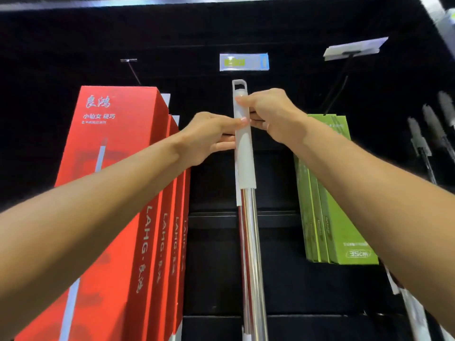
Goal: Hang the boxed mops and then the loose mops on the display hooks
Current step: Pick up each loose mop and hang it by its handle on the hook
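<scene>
Two bare forearms reach up from the bottom of the frame toward a dark display wall, where both hands meet on a loose mop. Left hand pinches the white plastic grip from the left side, fingers curled against it; right hand closes its fingertips on the same grip slightly higher, just under the hanging loop. That loose mop stands upright at the centre of the display, its steel shaft running down out of view and its loop sitting just below a blue price tag; whether the loop is already on a hook cannot be told.

Boxed stock appears already in place: red mop boxes hang in a row at left, green mop boxes hang at right beneath a wire hook. By that reading the boxed stage looks finished and the loose stage is under way. Dark handles crowd the far right edge, well clear of the centre, and nothing blocks the mop's way upward.
</scene>
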